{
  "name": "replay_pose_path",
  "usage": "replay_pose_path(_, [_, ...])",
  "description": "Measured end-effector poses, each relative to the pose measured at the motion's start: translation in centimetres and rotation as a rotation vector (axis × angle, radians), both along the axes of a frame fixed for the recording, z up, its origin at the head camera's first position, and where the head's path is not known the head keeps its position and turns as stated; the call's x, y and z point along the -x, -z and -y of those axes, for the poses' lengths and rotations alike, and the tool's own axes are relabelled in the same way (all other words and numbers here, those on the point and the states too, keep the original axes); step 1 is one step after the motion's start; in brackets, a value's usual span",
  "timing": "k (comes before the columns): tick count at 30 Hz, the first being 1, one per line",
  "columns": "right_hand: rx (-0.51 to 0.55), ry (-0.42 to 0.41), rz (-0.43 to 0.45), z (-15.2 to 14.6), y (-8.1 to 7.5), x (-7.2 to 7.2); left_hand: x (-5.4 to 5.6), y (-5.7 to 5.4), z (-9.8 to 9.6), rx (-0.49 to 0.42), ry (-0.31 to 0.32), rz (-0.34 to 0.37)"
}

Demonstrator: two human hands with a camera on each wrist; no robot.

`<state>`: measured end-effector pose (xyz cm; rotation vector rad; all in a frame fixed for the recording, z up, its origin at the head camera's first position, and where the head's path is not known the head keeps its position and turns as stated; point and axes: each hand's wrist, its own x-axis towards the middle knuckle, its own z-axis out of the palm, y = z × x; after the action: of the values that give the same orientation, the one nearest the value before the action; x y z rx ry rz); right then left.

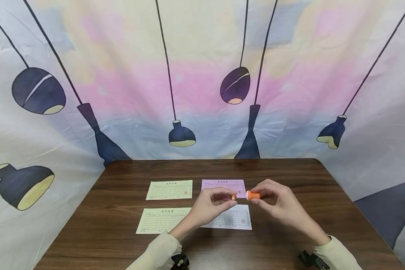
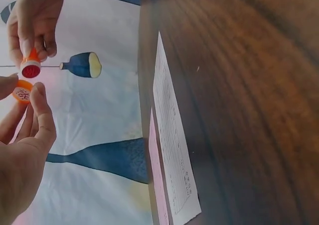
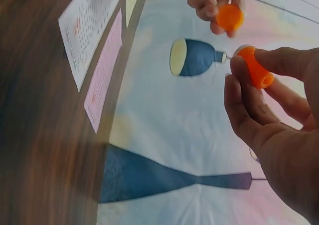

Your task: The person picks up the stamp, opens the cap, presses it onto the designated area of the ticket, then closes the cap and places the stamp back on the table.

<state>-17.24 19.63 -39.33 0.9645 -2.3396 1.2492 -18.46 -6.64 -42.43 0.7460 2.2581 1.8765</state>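
Between thumb and fingers, my right hand [image 1: 285, 202] pinches a small orange stamp [image 1: 254, 195] with a white collar. Its round red face [image 2: 31, 71] points toward the left hand in the left wrist view. My left hand [image 1: 206, 208] pinches the stamp's orange cap [image 1: 233, 197], which is apart from the stamp by a small gap. Both are held above the table, over a pink form [image 1: 219, 183] and a white form [image 1: 234, 217]. A red mark shows on the white form. The left forearm and hand hide part of the lower green form [image 1: 160, 221].
Another pale green form [image 1: 168, 190], bearing a red mark, lies at the back left of the dark wooden table [image 1: 104, 213]. Behind the table hangs a cloth [image 1: 209, 48] printed with lamps. Dark straps [image 1: 313, 259] are around both wrists.
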Motion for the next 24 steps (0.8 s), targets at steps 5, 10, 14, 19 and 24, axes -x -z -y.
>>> replay_pose_path(5, [0.066, -0.058, 0.045, 1.0, 0.4, -0.4, -0.8, -0.1, 0.5, -0.051, 0.004, 0.018])
replay_pose_path(10, [0.103, -0.103, 0.062, 1.7, 0.7, -0.5, -1.4, -0.2, 0.6, -0.062, -0.021, 0.019])
replay_pose_path(14, [0.108, -0.148, 0.050, 2.0, 0.7, -0.7, -1.6, -0.1, 0.7, -0.065, -0.021, 0.026])
replay_pose_path(19, [0.114, -0.204, 0.039, 2.2, 0.6, -0.8, -1.7, 0.1, 0.8, -0.069, -0.009, 0.018])
replay_pose_path(24, [0.095, -0.195, 0.057, 2.3, 0.6, -0.9, -2.0, 0.1, 0.7, -0.085, 0.008, 0.002])
